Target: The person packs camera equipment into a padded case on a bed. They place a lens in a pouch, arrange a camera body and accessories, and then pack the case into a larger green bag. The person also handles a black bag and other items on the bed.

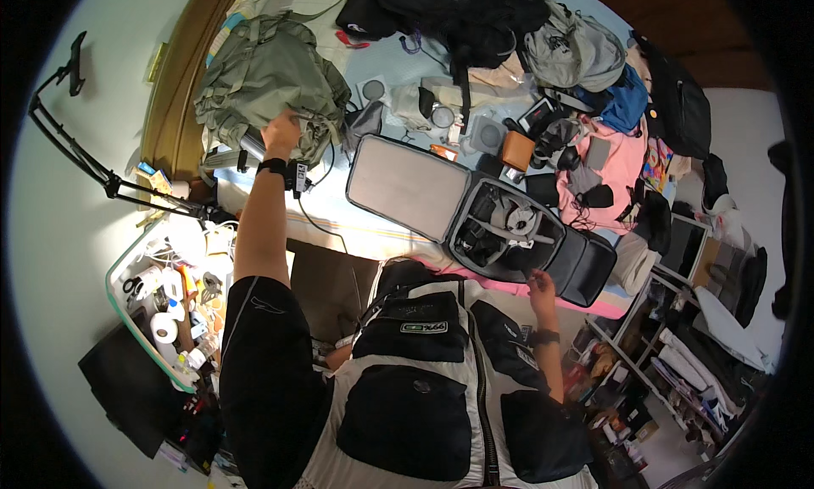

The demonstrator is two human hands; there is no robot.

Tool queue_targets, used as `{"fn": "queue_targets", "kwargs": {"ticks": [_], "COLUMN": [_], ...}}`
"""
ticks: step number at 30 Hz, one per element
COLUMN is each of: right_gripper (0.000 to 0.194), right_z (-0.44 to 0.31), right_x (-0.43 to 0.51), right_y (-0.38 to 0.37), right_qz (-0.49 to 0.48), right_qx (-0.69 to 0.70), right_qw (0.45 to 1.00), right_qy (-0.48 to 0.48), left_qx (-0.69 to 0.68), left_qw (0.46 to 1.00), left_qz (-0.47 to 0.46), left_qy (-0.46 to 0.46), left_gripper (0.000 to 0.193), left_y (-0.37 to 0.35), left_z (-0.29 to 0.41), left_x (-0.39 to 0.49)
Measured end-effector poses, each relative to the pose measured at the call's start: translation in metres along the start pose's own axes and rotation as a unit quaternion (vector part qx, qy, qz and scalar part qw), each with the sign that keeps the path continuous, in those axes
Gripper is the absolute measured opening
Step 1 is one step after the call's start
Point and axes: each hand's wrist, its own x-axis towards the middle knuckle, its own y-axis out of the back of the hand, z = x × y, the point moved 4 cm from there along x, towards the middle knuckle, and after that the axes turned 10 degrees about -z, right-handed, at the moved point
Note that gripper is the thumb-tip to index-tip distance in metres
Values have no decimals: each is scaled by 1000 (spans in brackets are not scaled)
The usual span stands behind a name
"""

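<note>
My left hand [280, 134], arm stretched out, is on the front of an olive-green backpack [267, 75] at the upper left. Its fingertips are hidden against the fabric, so their grip does not show. My right hand [542, 292] is at the near edge of an unzipped camera bag [559, 244], fingers bent; whether they pinch the edge is unclear. The bag's lid [410, 187] lies folded back to the left. Grey padded dividers [502, 231] split its inside, where a round whitish item [521, 220] and dark gear sit.
A bed [318, 218] carries a brown leather case [518, 150], pink cloth [610, 145], a grey bag [575, 47] and black bags [445, 12]. A cluttered bin [114, 292] and jointed lamp-like arm [76, 155] stand left. Metal shelving [636, 362] is at right. A black cable [327, 231] trails from my left wrist.
</note>
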Motion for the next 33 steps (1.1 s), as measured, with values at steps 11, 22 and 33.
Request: {"fn": "queue_targets", "kwargs": {"ticks": [11, 22, 33], "right_gripper": [27, 27, 25], "right_z": [-31, -30, -38], "right_x": [12, -35, 40], "right_y": [0, 7, -15], "right_qz": [-21, 12, -38], "right_qx": [-22, -23, 2], "right_qw": [999, 999, 997], "right_qy": [35, -44, 62], "left_qx": [30, -94, -432], "left_qw": [997, 985, 871], "left_qz": [1, 142, 228], "left_qy": [76, 8, -47], "left_gripper": [111, 33, 47], "left_y": [-44, -28, 126], "left_z": [22, -8, -41], "left_x": [-30, -11, -112]}}
